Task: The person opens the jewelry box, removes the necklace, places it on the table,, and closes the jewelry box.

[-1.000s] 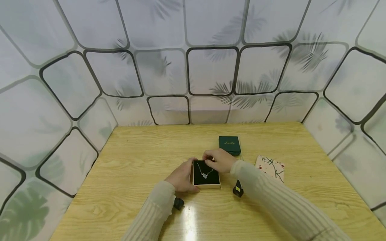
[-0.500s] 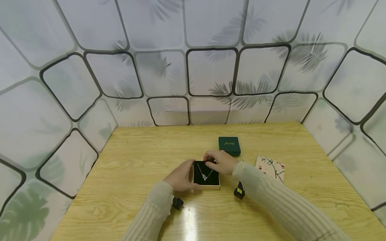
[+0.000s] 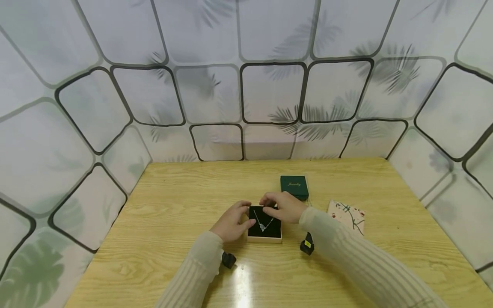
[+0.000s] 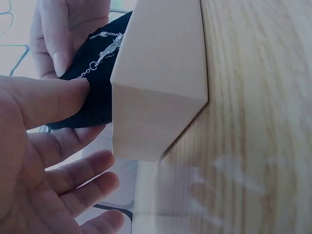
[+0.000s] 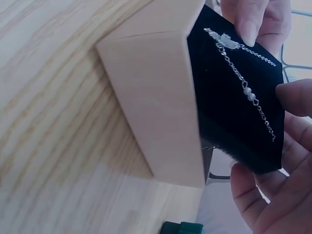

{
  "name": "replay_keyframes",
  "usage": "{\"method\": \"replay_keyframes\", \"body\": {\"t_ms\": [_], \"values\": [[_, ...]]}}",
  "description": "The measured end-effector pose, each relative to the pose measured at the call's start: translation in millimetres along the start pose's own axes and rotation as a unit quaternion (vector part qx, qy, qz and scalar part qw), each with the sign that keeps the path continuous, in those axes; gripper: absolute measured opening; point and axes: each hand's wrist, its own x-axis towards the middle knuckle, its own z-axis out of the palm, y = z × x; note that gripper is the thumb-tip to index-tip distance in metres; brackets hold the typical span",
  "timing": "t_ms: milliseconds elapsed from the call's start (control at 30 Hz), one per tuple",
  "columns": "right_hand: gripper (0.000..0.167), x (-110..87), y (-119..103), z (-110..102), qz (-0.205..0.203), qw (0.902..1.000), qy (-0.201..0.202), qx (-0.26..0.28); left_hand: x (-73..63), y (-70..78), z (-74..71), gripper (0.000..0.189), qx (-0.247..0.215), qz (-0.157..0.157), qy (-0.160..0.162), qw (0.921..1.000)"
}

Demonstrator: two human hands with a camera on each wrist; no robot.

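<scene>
A pale pink jewelry box (image 3: 264, 240) stands on the table. A black velvet pad (image 5: 214, 92) leans up out of it, its far side raised above the rim. A silver necklace (image 3: 263, 227) hangs across the pad in a V, with a pendant (image 5: 225, 42) and small pearl-like beads on the chain. My left hand (image 3: 232, 222) pinches the pad's left side, thumb on its face and index finger behind. My right hand (image 3: 283, 207) pinches its far right edge between thumb and fingers. In the right wrist view, a bit of chain shows beneath the pad.
A dark green box lid (image 3: 294, 185) with gold lettering lies beyond my right hand. A floral-patterned pouch or card (image 3: 348, 215) lies to the right, partly behind my sleeve. Patterned fabric (image 3: 269, 94) encloses the table's back and sides.
My left hand has left the box's side wall and now pinches the pad, its thumb moved up onto the velvet. My right hand has stayed at the far edge.
</scene>
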Motion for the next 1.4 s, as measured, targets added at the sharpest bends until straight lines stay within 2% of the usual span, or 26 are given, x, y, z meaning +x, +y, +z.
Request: {"method": "replay_keyframes", "body": {"t_ms": [200, 333, 400, 567, 700, 833, 1133, 1400], "values": [[0.017, 5.8, -8, -1, -0.006, 0.9997, -0.010, -0.021, -0.8, 2.4, -1.5, 0.017, 0.002, 0.001, 0.003, 1.0000], [0.009, 8.2, -11, 2, -0.033, 0.9973, 0.007, -0.065, -0.7, 2.8, -1.4, 0.018, 0.004, 0.000, 0.003, 1.0000], [0.011, 8.2, -13, 4, -0.054, 0.9935, 0.018, -0.099, -0.6, 3.2, -1.6, 0.019, 0.005, 0.002, 0.005, 1.0000], [0.021, 6.2, -18, 10, -0.102, 0.9759, 0.038, -0.189, -1.1, 4.0, -1.8, 0.022, 0.002, 0.001, 0.006, 1.0000], [0.022, 4.9, -23, 13, -0.113, 0.9606, 0.056, -0.248, -2.0, 4.5, -2.0, 0.021, -0.005, -0.002, 0.003, 1.0000], [0.018, 5.2, -25, 15, -0.118, 0.9504, 0.073, -0.278, -1.9, 4.2, -1.6, 0.021, -0.003, 0.000, 0.003, 1.0000], [0.011, 6.0, -24, 17, -0.132, 0.9354, 0.115, -0.308, -2.0, 5.2, -2.1, 0.018, -0.001, 0.006, 0.007, 1.0000], [0.013, 5.1, -29, 21, -0.124, 0.9016, 0.127, -0.394, -1.8, 4.1, -0.4, 0.014, 0.002, 0.006, 0.003, 1.0000]]}}
